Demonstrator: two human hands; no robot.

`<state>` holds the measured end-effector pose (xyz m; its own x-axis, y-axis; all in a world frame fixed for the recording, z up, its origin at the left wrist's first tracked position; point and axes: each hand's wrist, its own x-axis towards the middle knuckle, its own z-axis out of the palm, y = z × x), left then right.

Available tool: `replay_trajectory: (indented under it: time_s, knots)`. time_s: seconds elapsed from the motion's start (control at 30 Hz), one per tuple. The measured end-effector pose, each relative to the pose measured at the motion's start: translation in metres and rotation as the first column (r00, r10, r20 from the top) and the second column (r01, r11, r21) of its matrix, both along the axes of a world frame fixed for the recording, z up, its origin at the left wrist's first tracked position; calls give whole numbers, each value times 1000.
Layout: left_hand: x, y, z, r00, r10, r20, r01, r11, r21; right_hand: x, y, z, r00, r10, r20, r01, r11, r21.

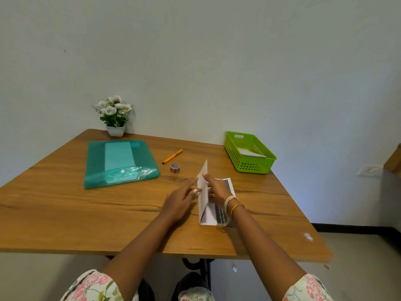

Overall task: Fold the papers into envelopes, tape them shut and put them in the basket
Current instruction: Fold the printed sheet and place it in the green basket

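Note:
A white printed paper lies on the wooden table in front of me, its left flap standing upright. My left hand pinches that flap from the left with thumb and fingers. My right hand, bangles on the wrist, holds the flap from the right and rests over the flat part. A green plastic basket sits at the far right with a folded white envelope inside. A small tape roll stands just beyond the paper.
A teal plastic folder holding a sheet lies at the left. An orange pen rests near the tape roll. A white pot of flowers stands at the back left corner against the wall.

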<state>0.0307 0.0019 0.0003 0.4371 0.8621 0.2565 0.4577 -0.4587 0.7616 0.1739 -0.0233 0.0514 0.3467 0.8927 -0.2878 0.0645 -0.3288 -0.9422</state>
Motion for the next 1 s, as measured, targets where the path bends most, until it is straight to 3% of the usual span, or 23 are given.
replay_trajectory:
  time_s: [0.17, 0.27, 0.4, 0.47, 0.6, 0.67, 0.83, 0.9, 1.0]
  knots:
    - [4, -8, 4, 962, -39, -270, 70, 992, 107, 9, -6, 2, 939, -6, 345, 22, 999, -41]
    - [4, -7, 2, 952, -29, -306, 69, 990, 121, 12, -8, 0, 863, -13, 505, 50, 997, -61]
    - [5, -3, -1, 942, -25, -336, 83, 984, 159, 11, -13, -5, 689, 34, 724, 87, 988, -130]
    - [6, -4, -2, 930, -14, -366, 88, 979, 186, 11, -16, -10, 608, 64, 791, 97, 983, -154]
    - [10, -7, -2, 882, 118, -455, 12, 962, 273, 6, -20, -20, 541, 19, 841, 156, 980, -123]
    - [11, -8, -3, 855, 177, -487, -29, 955, 296, 4, -20, -22, 558, -32, 829, 172, 982, -77]
    - [10, -7, -2, 871, 144, -470, -34, 972, 233, 6, -23, -17, 797, -204, 568, 224, 974, 36]
    - [7, -5, 0, 924, 103, -368, -41, 984, 171, 8, -24, -14, 827, -231, 513, 247, 968, 37]
    - [3, -2, 2, 986, 64, -155, -53, 996, 70, 8, -25, -12, 812, -207, 546, 226, 974, 33]
